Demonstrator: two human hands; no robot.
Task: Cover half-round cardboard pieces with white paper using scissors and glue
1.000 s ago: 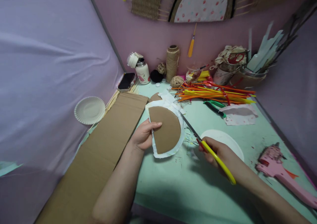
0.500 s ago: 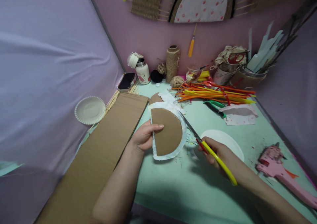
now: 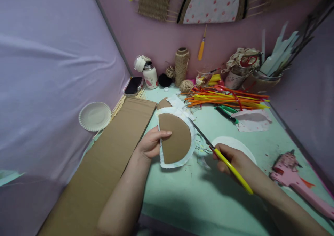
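My left hand (image 3: 151, 142) pinches a half-round piece of cardboard (image 3: 176, 143) by its straight edge, thumb on top and fingers hidden beneath. A border of white fabric (image 3: 192, 138) shows all around the cardboard. In my right hand (image 3: 229, 159) is a pair of scissors (image 3: 221, 158) with yellow and red handles. The blades point up and left, close to the upper right of the fabric's curved edge. Whether the blades touch the fabric I cannot tell.
A long cardboard sheet (image 3: 109, 152) lies on the left, near a paper plate (image 3: 95, 116). A white plate (image 3: 236, 147) sits under my right hand. A pink glue gun (image 3: 294, 183) lies at right. Orange and yellow pipe cleaners (image 3: 224, 98), pliers (image 3: 226, 114) and twine (image 3: 182, 67) are at the back.
My right hand has shifted slightly right with the scissors, and their handles look closer together. The cardboard piece has moved a little to the left.
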